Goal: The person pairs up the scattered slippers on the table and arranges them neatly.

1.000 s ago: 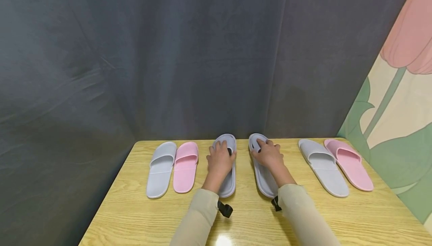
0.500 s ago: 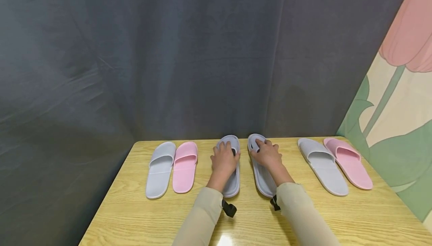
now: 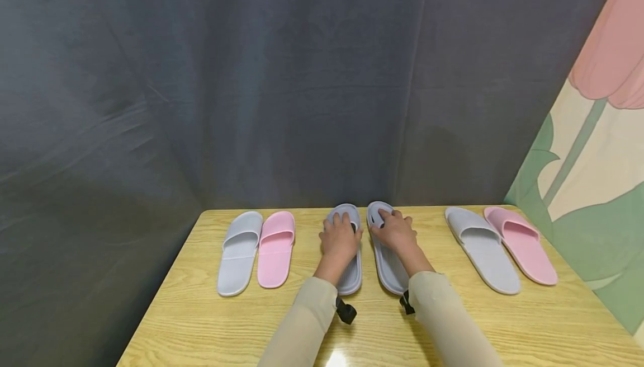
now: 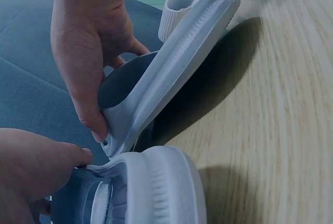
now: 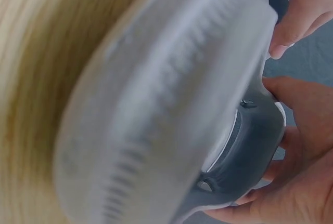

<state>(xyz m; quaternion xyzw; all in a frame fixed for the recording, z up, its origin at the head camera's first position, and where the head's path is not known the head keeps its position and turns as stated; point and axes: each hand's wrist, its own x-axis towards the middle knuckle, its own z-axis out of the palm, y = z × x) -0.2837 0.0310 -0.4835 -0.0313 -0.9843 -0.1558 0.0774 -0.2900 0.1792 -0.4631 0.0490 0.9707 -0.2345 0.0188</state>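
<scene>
Side by side at the middle of the table are two grey-lavender slippers, toes toward the curtain. My left hand (image 3: 340, 240) grips the left slipper (image 3: 353, 277) across its strap, the thumb on the inner side. My right hand (image 3: 396, 234) grips the strap of the right slipper (image 3: 386, 266), which slants a little. A narrow gap separates the two in the head view. In the left wrist view the right slipper (image 4: 177, 60) casts a broad shadow on the wood. In the right wrist view the fingers (image 5: 307, 115) curl over the strap (image 5: 255, 141); some fingertips are hidden.
To the left lie a pale grey slipper (image 3: 236, 274) and a pink slipper (image 3: 274, 266). On the right lie another pale grey slipper (image 3: 495, 269) and another pink slipper (image 3: 530, 258). A dark curtain (image 3: 302, 104) hangs behind the wooden table (image 3: 226, 333); a flower-painted wall (image 3: 588, 188) stands right.
My left hand and its slipper have moved right. My right hand has brought its slipper slightly left, so the gap between the two is narrower. The outer slippers stay put.
</scene>
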